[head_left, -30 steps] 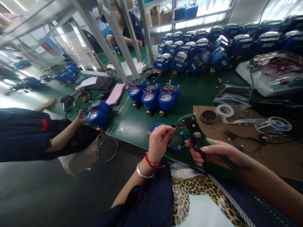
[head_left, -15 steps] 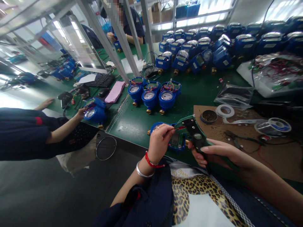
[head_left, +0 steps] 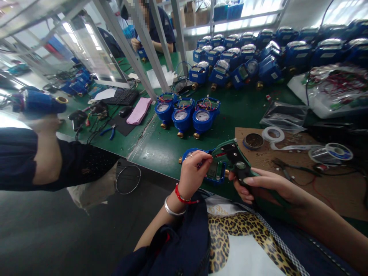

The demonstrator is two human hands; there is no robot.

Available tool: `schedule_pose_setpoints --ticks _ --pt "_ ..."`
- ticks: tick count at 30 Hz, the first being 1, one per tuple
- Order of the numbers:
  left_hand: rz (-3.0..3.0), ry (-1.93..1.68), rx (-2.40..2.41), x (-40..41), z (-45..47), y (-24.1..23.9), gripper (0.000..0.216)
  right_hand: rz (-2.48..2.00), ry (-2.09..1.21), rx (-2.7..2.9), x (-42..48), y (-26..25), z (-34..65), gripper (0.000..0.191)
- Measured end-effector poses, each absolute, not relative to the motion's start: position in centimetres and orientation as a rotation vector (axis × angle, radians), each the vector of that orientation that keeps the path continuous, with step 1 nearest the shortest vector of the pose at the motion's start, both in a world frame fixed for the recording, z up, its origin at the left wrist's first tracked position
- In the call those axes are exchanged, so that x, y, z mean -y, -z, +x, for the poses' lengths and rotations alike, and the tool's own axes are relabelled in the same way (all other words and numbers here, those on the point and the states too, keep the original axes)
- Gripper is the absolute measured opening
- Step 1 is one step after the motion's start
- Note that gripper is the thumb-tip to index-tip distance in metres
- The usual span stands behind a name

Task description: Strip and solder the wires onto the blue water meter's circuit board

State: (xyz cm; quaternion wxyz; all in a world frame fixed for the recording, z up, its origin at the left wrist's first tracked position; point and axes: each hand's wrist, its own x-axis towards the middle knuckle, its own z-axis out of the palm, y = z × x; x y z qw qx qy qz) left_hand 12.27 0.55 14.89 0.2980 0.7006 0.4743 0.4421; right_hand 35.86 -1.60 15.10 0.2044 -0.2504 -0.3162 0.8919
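Note:
My right hand [head_left: 253, 186] is closed around the handles of a green and black wire stripper [head_left: 237, 163]. The tool's jaws point left, towards my left hand [head_left: 195, 168], whose thumb and forefinger are pinched on a thin wire right at the jaws; most of the wire is hidden. Under both hands a blue water meter [head_left: 216, 177] lies at the table's near edge, its brass ends to left and right and its small display partly uncovered. Further back stand three blue meters [head_left: 181, 115] with coloured wires on top.
Rows of blue meters [head_left: 221, 73] fill the back right. On a brown board [head_left: 339, 191] lie pliers [head_left: 296, 167], white tape [head_left: 273, 135], a round tin [head_left: 253, 141] and a solder spool [head_left: 330, 154]. At left, a co-worker's hand [head_left: 46, 122] holds up a meter [head_left: 38, 102].
The co-worker at left has lifted a meter off the table and moved it left, uncovering blue-handled pliers. My hands and the wire stripper have hardly moved.

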Motion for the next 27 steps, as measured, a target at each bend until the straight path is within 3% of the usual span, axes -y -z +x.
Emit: schedule_pose_setpoints --ticks 20,27 --pt "1.853 -1.179 -1.266 -0.6 12.4 -14.9 0.013 -0.818 -2.408 0.889 2.3 -15.2 34.5 0.036" --pt "1.804 -1.137 -1.306 -0.6 12.2 -14.8 0.014 -0.643 -2.33 0.922 2.4 -14.9 34.9 0.036"
